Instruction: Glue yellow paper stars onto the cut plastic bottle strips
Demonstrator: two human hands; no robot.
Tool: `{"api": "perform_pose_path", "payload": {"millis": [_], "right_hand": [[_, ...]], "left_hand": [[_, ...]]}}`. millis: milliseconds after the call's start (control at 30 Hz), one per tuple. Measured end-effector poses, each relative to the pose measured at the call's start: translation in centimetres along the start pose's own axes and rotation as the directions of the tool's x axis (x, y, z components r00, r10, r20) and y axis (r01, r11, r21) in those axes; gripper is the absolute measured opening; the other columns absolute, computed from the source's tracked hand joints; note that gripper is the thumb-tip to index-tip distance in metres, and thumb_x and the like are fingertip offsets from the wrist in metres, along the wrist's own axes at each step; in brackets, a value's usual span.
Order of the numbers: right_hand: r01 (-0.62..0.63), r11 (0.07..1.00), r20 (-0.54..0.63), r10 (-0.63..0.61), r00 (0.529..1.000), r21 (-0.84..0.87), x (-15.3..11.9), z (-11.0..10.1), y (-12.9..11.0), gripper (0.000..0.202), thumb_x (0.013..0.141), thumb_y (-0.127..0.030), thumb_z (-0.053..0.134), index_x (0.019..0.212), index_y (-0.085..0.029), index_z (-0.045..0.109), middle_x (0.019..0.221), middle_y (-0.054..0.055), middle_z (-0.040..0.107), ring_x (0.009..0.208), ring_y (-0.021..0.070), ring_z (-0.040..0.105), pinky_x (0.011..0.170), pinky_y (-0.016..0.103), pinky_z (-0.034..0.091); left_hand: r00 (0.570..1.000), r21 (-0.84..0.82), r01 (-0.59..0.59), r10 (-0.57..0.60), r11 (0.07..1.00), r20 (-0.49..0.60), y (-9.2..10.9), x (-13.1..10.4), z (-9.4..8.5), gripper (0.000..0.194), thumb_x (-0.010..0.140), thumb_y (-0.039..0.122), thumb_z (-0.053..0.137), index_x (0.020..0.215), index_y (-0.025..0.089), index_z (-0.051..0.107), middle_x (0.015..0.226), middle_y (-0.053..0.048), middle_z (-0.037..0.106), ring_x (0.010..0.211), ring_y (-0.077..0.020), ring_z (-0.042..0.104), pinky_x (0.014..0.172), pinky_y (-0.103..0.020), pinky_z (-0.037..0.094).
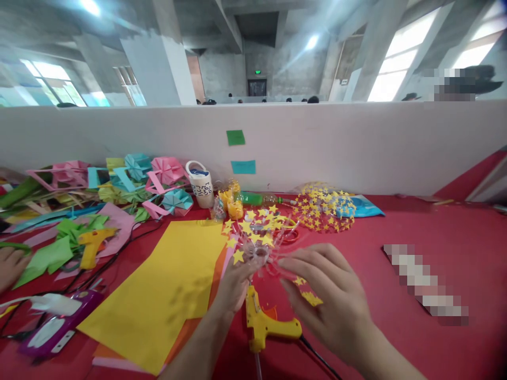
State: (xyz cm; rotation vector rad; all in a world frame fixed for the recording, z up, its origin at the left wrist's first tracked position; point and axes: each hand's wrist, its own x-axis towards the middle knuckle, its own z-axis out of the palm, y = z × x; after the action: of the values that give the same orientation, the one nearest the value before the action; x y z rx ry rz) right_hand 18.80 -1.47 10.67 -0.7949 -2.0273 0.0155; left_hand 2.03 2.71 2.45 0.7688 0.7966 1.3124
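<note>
My left hand (237, 285) grips the base of a clear plastic bottle piece (259, 253), cut into thin strips that fan outward. Yellow paper stars (253, 227) are stuck on the strips of its far and left sides; strips on the right look bare. My right hand (328, 290) is beside those bare strips, fingers bent and thumb apart, with nothing visible between them. Whether its fingertips touch a strip I cannot tell. Below the hands lies a yellow glue gun (263, 322). Some loose yellow stars (311, 298) lie on the table, partly behind my right hand.
Yellow paper sheets (166, 285) and a purple power strip (61, 322) lie left, near another glue gun (93, 248) and another person's hand (11, 266). Folded paper pieces (166, 174), a white cup (202, 184) and a star-covered plastic piece (325, 206) stand along the white partition (317, 148).
</note>
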Motion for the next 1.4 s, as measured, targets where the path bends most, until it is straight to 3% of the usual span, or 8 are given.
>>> {"api": "perform_pose_path", "payload": {"millis": [133,300,467,1067,1400], "right_hand": [[-0.023,1.000,0.025,0.023,0.999,-0.006,0.2,1.2,0.1,0.025,0.081,-0.009,0.060,0.103,-0.019,0.061,0.091,0.003,0.069,0.083,0.0189,0.056,0.075,0.036,0.045],[-0.071,0.993,0.050,0.066,0.997,0.093,-0.2,1.8,0.4,0.019,0.084,-0.008,0.055,0.097,-0.020,0.061,0.089,0.002,0.070,0.081,0.0153,0.061,0.073,0.030,0.049],[-0.169,0.976,0.005,0.170,0.985,0.137,-0.3,2.0,0.4,0.018,0.085,-0.011,0.056,0.099,-0.021,0.060,0.087,0.001,0.070,0.079,0.0130,0.064,0.071,0.024,0.052],[-0.087,0.989,-0.020,0.090,0.996,0.120,-0.3,1.9,0.2,0.017,0.085,-0.009,0.053,0.092,-0.019,0.065,0.076,0.003,0.069,0.070,0.0146,0.063,0.066,0.027,0.053],[-0.102,0.991,-0.010,0.103,0.995,0.082,-0.6,1.8,0.3,0.024,0.085,-0.009,0.056,0.106,-0.020,0.058,0.090,0.003,0.070,0.082,0.0141,0.063,0.074,0.026,0.053]], "left_hand": [[1.000,-0.057,-0.006,0.005,0.998,-0.016,-0.3,0.1,-0.2,0.029,0.057,0.016,0.076,0.085,0.015,0.068,0.083,-0.006,0.072,0.090,-0.0241,0.065,0.088,-0.035,0.045],[1.000,-0.064,0.006,-0.006,0.998,-0.002,-0.5,0.2,-0.3,0.024,0.061,0.016,0.075,0.084,0.016,0.068,0.084,-0.006,0.072,0.094,-0.0242,0.065,0.089,-0.035,0.046],[0.999,-0.069,0.003,-0.005,0.998,-0.037,-0.3,0.2,0.0,0.029,0.055,0.018,0.078,0.081,0.016,0.067,0.083,-0.005,0.072,0.093,-0.0249,0.065,0.088,-0.036,0.047],[0.998,-0.056,0.026,-0.029,0.998,-0.053,-0.8,0.1,-0.4,0.034,0.057,0.019,0.078,0.089,0.018,0.064,0.088,-0.005,0.071,0.094,-0.0242,0.066,0.090,-0.036,0.046],[0.996,-0.046,0.031,-0.035,0.998,-0.087,-0.5,0.2,-0.3,0.038,0.055,0.022,0.080,0.089,0.015,0.064,0.088,-0.007,0.072,0.093,-0.0244,0.066,0.091,-0.037,0.044]]}}
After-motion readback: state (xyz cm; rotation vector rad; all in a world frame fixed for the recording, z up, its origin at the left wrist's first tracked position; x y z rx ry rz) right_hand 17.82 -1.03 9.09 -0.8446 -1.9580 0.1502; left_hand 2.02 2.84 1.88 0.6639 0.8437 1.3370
